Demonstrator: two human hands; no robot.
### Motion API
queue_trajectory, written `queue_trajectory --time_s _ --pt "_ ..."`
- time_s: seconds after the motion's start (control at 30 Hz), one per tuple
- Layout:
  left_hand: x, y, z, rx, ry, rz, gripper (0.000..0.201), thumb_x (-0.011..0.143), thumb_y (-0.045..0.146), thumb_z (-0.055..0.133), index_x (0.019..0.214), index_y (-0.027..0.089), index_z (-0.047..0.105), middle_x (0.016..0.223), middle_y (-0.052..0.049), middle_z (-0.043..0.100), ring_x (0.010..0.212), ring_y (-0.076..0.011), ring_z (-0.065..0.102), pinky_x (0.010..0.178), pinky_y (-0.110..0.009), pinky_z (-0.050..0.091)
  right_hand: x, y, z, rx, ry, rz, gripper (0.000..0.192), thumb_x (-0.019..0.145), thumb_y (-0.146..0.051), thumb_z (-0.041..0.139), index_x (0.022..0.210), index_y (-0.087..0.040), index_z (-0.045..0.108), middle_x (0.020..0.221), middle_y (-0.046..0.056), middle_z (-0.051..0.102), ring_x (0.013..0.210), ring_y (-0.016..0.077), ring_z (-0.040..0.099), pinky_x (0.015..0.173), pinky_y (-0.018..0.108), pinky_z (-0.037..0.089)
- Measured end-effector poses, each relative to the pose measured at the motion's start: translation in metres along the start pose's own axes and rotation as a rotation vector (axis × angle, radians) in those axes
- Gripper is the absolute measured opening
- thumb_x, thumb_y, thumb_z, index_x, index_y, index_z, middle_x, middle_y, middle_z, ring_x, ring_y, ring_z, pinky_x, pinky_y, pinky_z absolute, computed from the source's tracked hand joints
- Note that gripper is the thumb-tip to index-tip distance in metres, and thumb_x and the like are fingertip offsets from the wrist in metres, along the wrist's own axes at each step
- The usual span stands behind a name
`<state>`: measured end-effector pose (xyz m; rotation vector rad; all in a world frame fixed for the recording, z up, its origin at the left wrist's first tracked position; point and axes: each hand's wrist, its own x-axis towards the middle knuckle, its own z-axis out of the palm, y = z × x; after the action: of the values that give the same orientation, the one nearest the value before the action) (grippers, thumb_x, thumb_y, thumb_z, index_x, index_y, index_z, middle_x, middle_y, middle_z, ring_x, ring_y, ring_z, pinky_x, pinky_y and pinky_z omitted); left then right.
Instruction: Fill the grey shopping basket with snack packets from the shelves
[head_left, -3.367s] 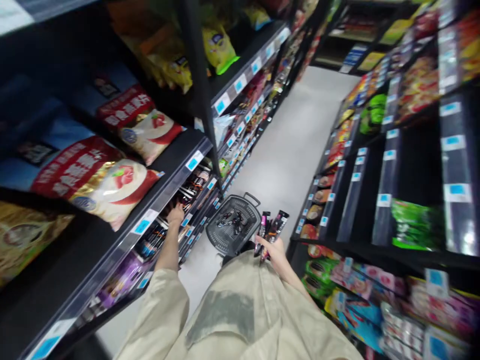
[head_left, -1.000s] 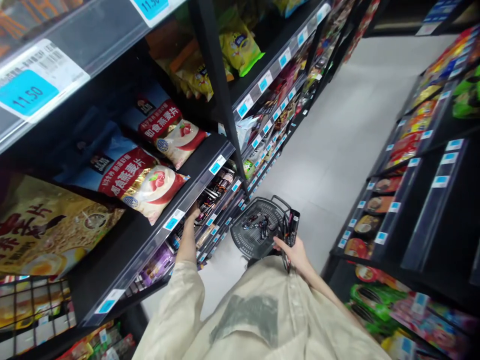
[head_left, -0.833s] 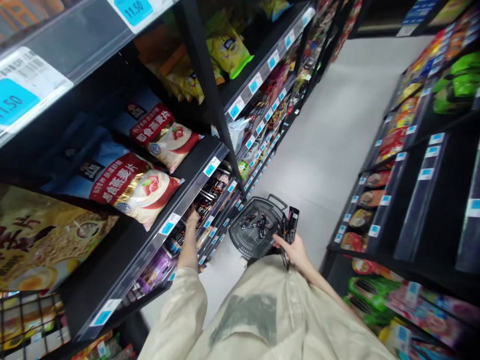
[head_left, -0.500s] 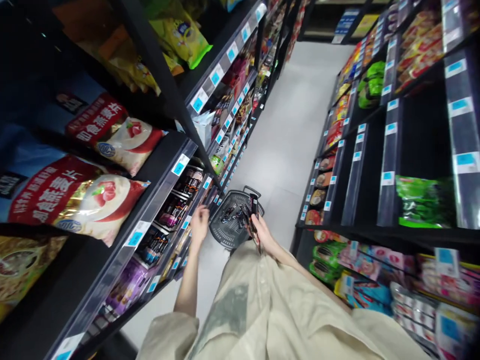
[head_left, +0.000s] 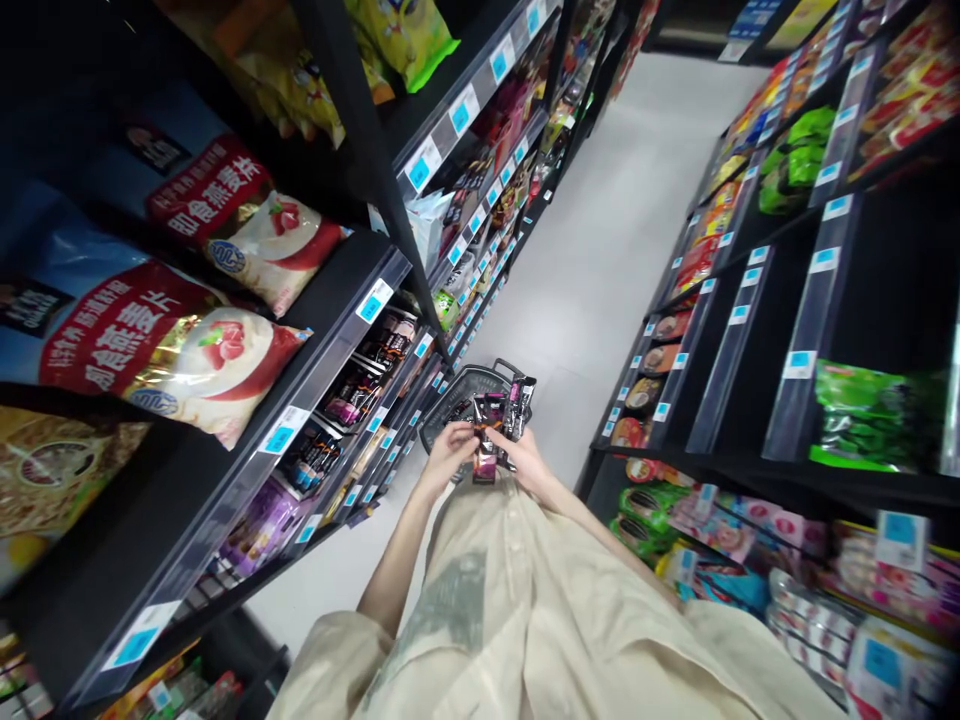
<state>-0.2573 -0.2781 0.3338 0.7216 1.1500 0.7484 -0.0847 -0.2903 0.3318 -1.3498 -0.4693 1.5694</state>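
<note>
Several small dark snack packets point(head_left: 486, 463) with purple-pink ends are in my right hand point(head_left: 523, 458), its fingers closed round them. My left hand point(head_left: 452, 449) touches the left side of the same packets, fingertips pinched at their edge. Behind and below the packets is a dark grey shopping basket point(head_left: 431, 425) with a handle; the packets and my hands cover much of its inside. Some dark packets lie in it. To the left, shelf boxes hold similar dark packets point(head_left: 352, 398).
Left shelving point(head_left: 285, 420) carries large oatmeal bags point(head_left: 217, 340) and a purple bag point(head_left: 259, 525) low down. Right shelving point(head_left: 810, 300) holds green bags point(head_left: 862, 415) and packaged snacks. Between them the pale aisle floor point(head_left: 600, 200) runs forward.
My left hand has moved right, from beside the shelf edge to the packets. My right hand's packets have turned and now fan out in front of me. The view has shifted slightly.
</note>
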Motion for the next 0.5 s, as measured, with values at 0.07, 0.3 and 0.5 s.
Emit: queue_trajectory --time_s 0.07,0.3,0.5 --pt "-0.003 0.003 0.002 0.075 -0.077 0.012 0.066 0.068 0.045 0.095 0.120 0.019 0.064 0.113 -0.009 0.073 0.097 -0.0208 0.072 0.085 -0.033 0.059 -0.002 0.000 0.002 0.000 -0.028 -0.007 0.049 0.062 -0.046 0.098 0.098 -0.020 0.077 0.103 0.007 0.080 0.094 0.0269 0.074 0.090 0.041 0.058" --pt "-0.007 -0.002 0.018 0.437 0.061 0.173 0.069 0.055 0.025 0.099 0.114 0.020 0.064 0.106 -0.005 0.074 0.093 -0.0226 0.071 0.086 -0.035 0.057 -0.005 -0.006 0.002 0.124 -0.101 0.147 0.062 0.051 -0.041 0.102 0.102 -0.021 0.075 0.095 0.006 0.080 0.084 0.0269 0.075 0.079 0.039 0.061" --pt "-0.006 -0.005 0.016 0.505 0.167 0.213 0.082 0.059 0.022 0.096 0.132 0.024 0.058 0.126 -0.010 0.070 0.113 -0.0295 0.070 0.102 -0.047 0.055 -0.001 -0.002 0.003 0.051 -0.126 0.086 0.057 0.061 -0.049 0.097 0.107 -0.025 0.073 0.098 0.006 0.079 0.090 0.0284 0.075 0.078 0.041 0.062"
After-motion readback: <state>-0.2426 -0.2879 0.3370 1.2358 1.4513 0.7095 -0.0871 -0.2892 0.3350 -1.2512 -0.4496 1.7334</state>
